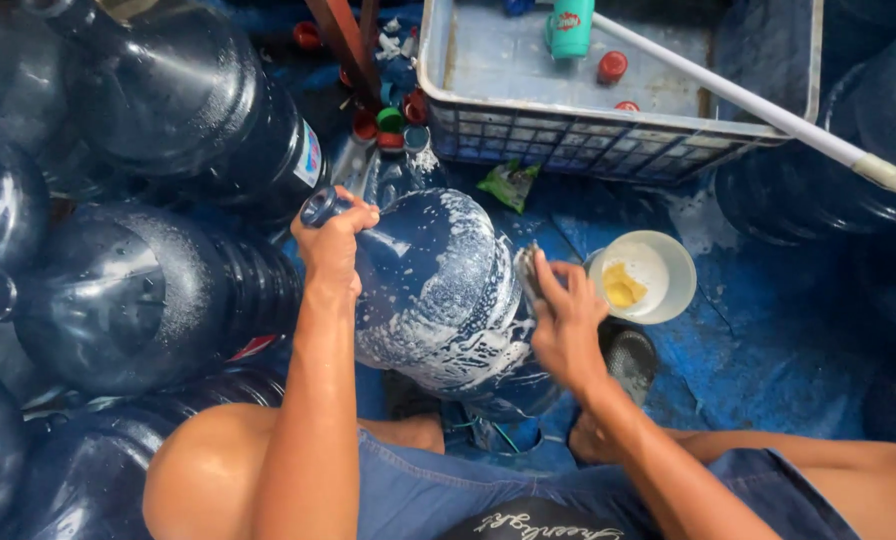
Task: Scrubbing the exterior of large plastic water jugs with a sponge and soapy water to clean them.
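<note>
A large blue water jug (438,290) lies tilted between my knees, its side covered in white soap foam. My left hand (335,238) is closed around the jug's neck at its upper left. My right hand (566,312) presses a grey scrubbing pad (528,268) against the jug's right side. Just right of that hand stands a small white bowl (668,262) with a yellow lump of soap in it.
Several dark blue jugs (148,300) lie stacked on the left, and more stand at the right edge. A grey plastic crate (608,140) with caps and a teal bottle sits at the top, a white pole (768,110) across it. Loose caps (393,125) lie on the wet blue floor.
</note>
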